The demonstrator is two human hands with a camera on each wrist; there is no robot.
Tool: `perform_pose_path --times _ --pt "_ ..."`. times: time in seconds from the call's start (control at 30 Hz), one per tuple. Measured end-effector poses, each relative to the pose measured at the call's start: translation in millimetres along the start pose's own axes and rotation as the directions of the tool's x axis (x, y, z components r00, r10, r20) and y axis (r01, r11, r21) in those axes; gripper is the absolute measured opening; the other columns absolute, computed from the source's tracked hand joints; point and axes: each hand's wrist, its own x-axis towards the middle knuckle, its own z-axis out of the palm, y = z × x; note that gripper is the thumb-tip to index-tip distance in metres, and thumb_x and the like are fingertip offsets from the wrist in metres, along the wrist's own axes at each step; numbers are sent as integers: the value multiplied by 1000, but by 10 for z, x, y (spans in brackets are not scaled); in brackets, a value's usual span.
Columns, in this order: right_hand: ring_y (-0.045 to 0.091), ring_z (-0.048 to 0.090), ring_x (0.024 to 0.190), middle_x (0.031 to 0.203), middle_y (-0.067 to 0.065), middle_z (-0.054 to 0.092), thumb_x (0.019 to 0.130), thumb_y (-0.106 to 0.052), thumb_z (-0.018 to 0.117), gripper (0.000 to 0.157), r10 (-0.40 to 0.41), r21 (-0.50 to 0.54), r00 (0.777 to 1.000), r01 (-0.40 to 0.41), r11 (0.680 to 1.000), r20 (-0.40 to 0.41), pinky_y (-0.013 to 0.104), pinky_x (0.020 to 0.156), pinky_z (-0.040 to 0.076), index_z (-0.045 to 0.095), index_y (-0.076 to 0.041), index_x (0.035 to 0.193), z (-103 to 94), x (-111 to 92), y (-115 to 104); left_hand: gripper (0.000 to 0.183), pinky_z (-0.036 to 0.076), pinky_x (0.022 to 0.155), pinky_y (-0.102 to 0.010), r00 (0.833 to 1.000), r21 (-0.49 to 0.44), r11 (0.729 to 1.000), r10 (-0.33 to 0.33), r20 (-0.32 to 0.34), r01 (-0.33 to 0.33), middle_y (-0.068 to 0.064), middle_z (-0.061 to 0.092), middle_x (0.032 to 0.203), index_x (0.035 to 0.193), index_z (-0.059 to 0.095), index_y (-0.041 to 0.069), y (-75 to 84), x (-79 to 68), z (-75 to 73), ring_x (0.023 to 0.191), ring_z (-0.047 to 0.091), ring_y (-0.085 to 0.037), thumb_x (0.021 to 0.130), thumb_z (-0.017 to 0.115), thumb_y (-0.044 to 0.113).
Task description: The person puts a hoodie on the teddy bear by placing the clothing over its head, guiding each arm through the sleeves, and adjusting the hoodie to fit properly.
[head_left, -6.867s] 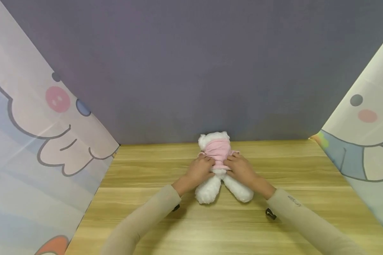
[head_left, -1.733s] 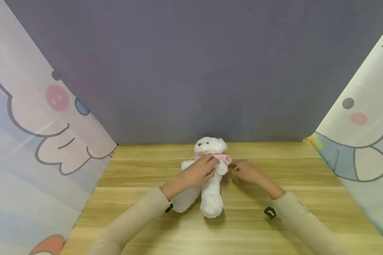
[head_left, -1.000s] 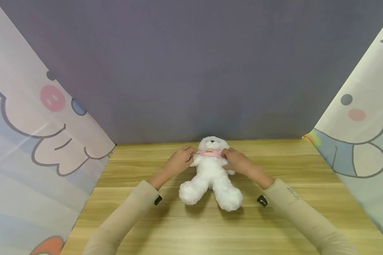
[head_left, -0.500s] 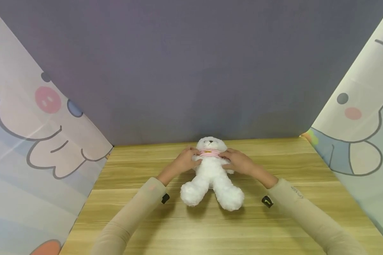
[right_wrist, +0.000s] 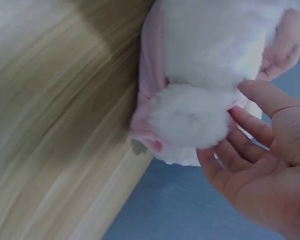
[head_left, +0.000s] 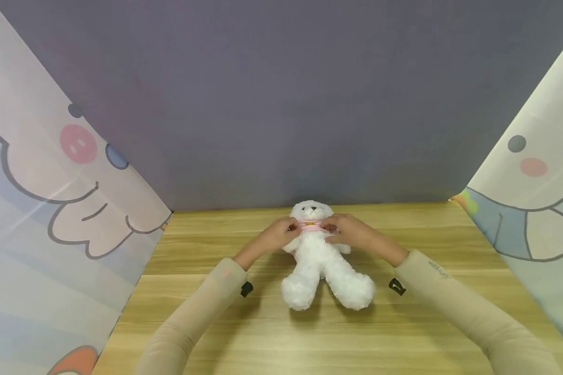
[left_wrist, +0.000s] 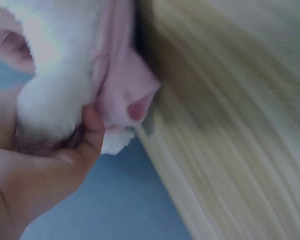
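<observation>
A white plush bear [head_left: 315, 255] lies face up on the table, legs toward me. Its pink shirt [head_left: 311, 227], with a small yellow mark, is bunched below the chin. My left hand [head_left: 279, 233] pinches the shirt's edge on the left side; my right hand [head_left: 356, 234] does the same on the right, fingers bent. In the left wrist view an arm of the bear lies outside the loose pink sleeve [left_wrist: 125, 95]. The right wrist view has the other white arm [right_wrist: 190, 117] against my fingertips, also outside the pink cloth. Part of the shirt is hidden behind the bear.
The wood-grain table [head_left: 244, 338] ends at a grey upright panel [head_left: 309, 104] just behind the bear's head. Cartoon-printed sheets [head_left: 75, 224] hang along both sides. Black wrist devices [head_left: 396, 286] show under both sleeves.
The bear lay face down with the shirt over its back; it has been turned face up. In the last half second it shifted slightly right, and both hands drew in toward the shirt's front.
</observation>
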Motion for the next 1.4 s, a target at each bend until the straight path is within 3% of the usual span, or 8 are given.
perform_pose_path --times 0.17,0.33,0.53,0.7,0.9,1.07,1.27,1.4 --pt "25 67 97 104 10 71 89 -15 79 40 36 18 999 -36 999 37 38 85 56 67 4 122 -44 29 -29 23 51 97 -38 988 -80 995 68 140 -57 -15 69 116 115 68 1 -16 28 -190 116 62 -30 102 50 -2" --pt "26 67 98 103 9 71 87 -22 82 43 52 13 998 -53 999 30 40 87 55 68 4 118 29 26 -5 30 52 91 -29 968 -58 994 103 227 -92 -14 68 120 127 65 1 -22 33 -171 112 63 -27 98 57 -4" --pt "19 60 89 93 2 66 86 -24 83 35 34 -74 999 -32 997 35 41 91 47 67 -2 109 87 48 9 37 61 71 -40 960 -181 979 -36 278 89 -19 62 120 140 56 1 62 -22 -87 89 67 -23 103 56 3" --pt "14 48 75 79 0 57 82 -24 85 28 3 -139 1000 -3 990 0 42 86 38 64 -9 92 150 87 5 38 59 55 -48 958 -180 966 -135 255 184 -15 57 108 139 60 8 44 -25 -34 69 67 -27 101 64 11" --pt "18 49 82 87 -1 57 86 -30 83 28 39 -203 999 -44 978 -24 37 79 43 66 -12 99 366 104 -3 20 54 51 -30 982 54 992 -119 145 113 -9 54 98 113 71 13 -21 -23 81 65 57 -16 95 74 18" --pt "19 48 82 90 2 54 89 -31 79 29 -66 -272 995 44 961 -71 40 82 45 66 -7 99 455 248 -9 6 47 63 -34 983 245 955 -180 32 167 -3 50 108 95 71 21 -35 -28 88 75 55 -17 93 76 21" --pt "14 40 71 78 -2 46 88 -29 80 30 -174 -356 984 147 923 -45 39 80 39 58 -11 80 435 341 3 13 50 72 -36 992 129 984 -122 15 120 -3 57 97 107 73 15 -137 -101 107 97 61 -28 94 74 17" --pt "14 42 69 76 -2 47 86 -27 82 30 -205 -332 977 174 927 -62 37 77 39 59 -10 80 470 313 12 26 52 75 -27 998 -35 998 -57 36 59 -8 67 100 123 69 4 -242 -213 179 90 62 -22 98 68 8"
